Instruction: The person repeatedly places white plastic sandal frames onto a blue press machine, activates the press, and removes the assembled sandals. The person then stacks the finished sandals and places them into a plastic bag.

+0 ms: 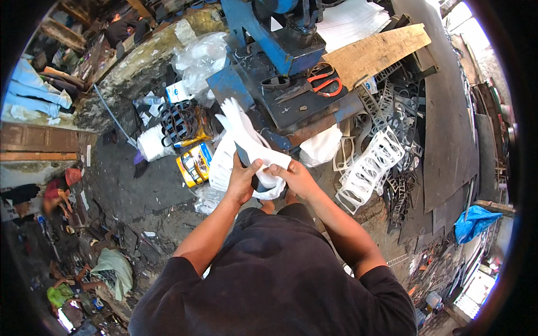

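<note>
White flexible sheets (246, 131), curled and fanned at their far end, are gripped between my two hands in front of my body. My left hand (241, 182) is closed on their left side, thumb on top, where a dark strip (242, 155) shows against the white. On the right, my right hand (294, 178) pinches the same white sheets with thumb and fingers. Just beyond them stands a blue metal press (291, 56). Scissors (322, 87) with orange handles lie on its black bed. Yellow-and-blue packs (194, 165) sit on the floor left of my hands.
White sheet offcuts (370, 162) full of holes lie in a heap at the right. A wooden board (375, 53) juts beside the press, near stacked white sheets (353, 25). Clear plastic bags (202, 59) lie at the far left. Other people (59, 193) are at the left edge.
</note>
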Demonstrator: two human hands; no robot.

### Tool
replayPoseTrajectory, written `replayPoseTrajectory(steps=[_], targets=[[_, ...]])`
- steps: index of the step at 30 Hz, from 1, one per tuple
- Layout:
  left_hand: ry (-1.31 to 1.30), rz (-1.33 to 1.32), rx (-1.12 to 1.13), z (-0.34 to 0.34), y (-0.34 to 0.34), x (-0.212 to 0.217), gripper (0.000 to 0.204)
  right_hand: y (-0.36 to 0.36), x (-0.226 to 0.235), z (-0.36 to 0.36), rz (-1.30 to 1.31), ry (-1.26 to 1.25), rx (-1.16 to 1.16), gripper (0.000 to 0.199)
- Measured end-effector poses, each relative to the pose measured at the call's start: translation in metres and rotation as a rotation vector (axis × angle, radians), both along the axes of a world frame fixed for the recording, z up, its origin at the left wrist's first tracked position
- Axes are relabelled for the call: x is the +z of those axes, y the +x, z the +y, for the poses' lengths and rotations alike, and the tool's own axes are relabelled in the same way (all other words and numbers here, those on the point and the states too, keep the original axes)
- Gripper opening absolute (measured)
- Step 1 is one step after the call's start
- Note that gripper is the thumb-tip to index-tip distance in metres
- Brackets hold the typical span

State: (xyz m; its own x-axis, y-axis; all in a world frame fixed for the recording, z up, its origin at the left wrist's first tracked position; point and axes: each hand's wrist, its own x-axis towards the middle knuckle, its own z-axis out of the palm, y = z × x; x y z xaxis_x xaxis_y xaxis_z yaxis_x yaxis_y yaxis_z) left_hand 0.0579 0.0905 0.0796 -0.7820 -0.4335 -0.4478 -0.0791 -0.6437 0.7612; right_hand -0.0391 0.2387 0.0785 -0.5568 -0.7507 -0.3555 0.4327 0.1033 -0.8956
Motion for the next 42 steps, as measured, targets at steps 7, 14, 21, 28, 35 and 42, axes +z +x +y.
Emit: replayPoseTrajectory(steps=[7, 14, 21, 28, 35, 42], targets=[[0.146, -0.042, -0.126, -0.022, 0.035, 0.017, 0.072, 0.001, -0.004, 0.013, -0.200, -0.155, -0.141, 0.025], [0.388, 0.083, -0.502, -0.060, 0.087, 0.025, 0.090, -0.040, 0.019, 0.107, -0.257, -0.248, -0.448, 0.033], [0.462, 0.045, -0.613, -0.030, 0.069, 0.065, 0.098, -0.086, 0.023, 0.227, -0.191, -0.122, -0.688, 0.035], [0.361, 0.078, -0.603, 0.037, 0.012, 0.063, 0.090, -0.209, 0.060, 0.420, 0.474, 0.744, -0.797, 0.035], [0.248, 0.038, -0.623, 0.153, -0.071, 0.072, 0.090, -0.353, 0.178, 0.603, 1.219, 0.822, -1.353, 0.046], [0.213, -0.029, -0.726, 0.222, -0.124, 0.066, 0.089, -0.417, 0.197, 0.667, 1.851, 1.185, -1.404, 0.031]])
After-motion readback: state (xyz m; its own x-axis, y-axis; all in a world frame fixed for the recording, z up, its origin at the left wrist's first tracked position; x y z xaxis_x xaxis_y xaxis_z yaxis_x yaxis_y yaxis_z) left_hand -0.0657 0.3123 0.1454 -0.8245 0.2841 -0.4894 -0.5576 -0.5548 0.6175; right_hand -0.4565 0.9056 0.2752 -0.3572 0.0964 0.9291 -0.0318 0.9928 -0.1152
